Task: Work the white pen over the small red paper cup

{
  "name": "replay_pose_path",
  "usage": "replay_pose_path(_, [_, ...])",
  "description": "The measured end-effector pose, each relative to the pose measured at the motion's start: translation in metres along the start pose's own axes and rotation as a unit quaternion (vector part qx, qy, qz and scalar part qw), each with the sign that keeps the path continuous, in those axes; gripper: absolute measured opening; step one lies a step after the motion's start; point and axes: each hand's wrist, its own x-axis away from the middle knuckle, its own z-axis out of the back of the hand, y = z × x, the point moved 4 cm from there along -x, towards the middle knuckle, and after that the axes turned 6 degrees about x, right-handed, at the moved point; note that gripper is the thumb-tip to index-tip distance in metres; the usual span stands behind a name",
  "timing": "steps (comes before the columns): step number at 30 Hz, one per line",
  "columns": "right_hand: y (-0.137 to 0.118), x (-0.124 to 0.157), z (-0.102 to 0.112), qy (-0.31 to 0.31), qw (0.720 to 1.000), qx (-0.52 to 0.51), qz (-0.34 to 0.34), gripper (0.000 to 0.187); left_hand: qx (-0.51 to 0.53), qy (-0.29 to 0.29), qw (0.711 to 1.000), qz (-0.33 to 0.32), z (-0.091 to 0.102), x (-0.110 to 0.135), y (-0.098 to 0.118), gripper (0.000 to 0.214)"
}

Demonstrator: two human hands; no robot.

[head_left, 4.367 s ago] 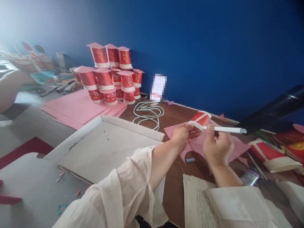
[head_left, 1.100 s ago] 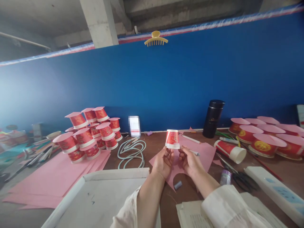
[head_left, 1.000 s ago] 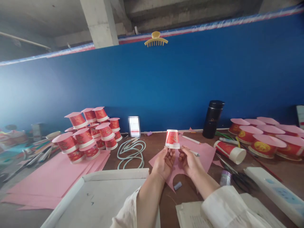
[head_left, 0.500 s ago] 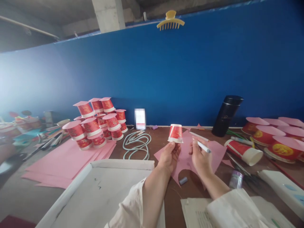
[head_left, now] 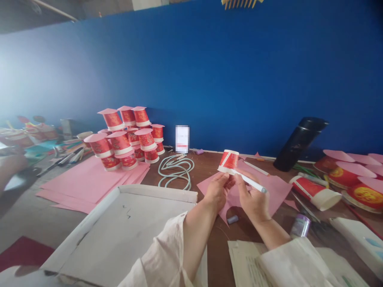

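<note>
A small red paper cup (head_left: 229,161) with a white rim is held upside down and tilted above the table. My left hand (head_left: 218,191) grips it by its rim from below. My right hand (head_left: 253,198) holds a white pen (head_left: 250,182), whose tip touches the rim of the cup. Both hands hover over a cut sheet of pink paper (head_left: 275,190) lying on the brown table (head_left: 209,163). A small grey pen cap (head_left: 232,219) lies on the table just below the hands.
A pile of red cups with pink lids (head_left: 127,137) stands on pink sheets (head_left: 86,183) at the left. A white cardboard tray (head_left: 125,231) lies near me. A coiled cable (head_left: 176,169), a black flask (head_left: 301,141), more cups (head_left: 347,179) and printed papers (head_left: 248,263) surround the hands.
The view has tipped downward. My right hand has brought the pen to the cup's rim, and the cup has tilted over to the right in my left hand.
</note>
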Motion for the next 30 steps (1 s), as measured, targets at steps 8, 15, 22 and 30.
replay_pose_path(8, [-0.0057,-0.0022,-0.0004,0.013,0.999,0.013,0.041,0.026,-0.010,-0.026,1.000,-0.009,0.0007,-0.0028,-0.0017,0.024])
replay_pose_path(15, [-0.0056,-0.0030,0.0005,0.000,0.999,0.036,0.018,0.028,-0.018,-0.020,1.000,-0.013,0.0007,-0.0025,-0.0010,0.025])
replay_pose_path(22, [-0.0085,-0.0037,0.0018,0.005,0.998,0.048,0.032,0.028,-0.010,-0.020,1.000,-0.013,-0.0008,-0.0003,0.0008,0.023])
replay_pose_path(30, [-0.0044,-0.0042,0.0014,-0.008,0.997,0.067,0.027,0.028,0.008,0.005,1.000,-0.005,0.0003,-0.0002,0.0004,0.023])
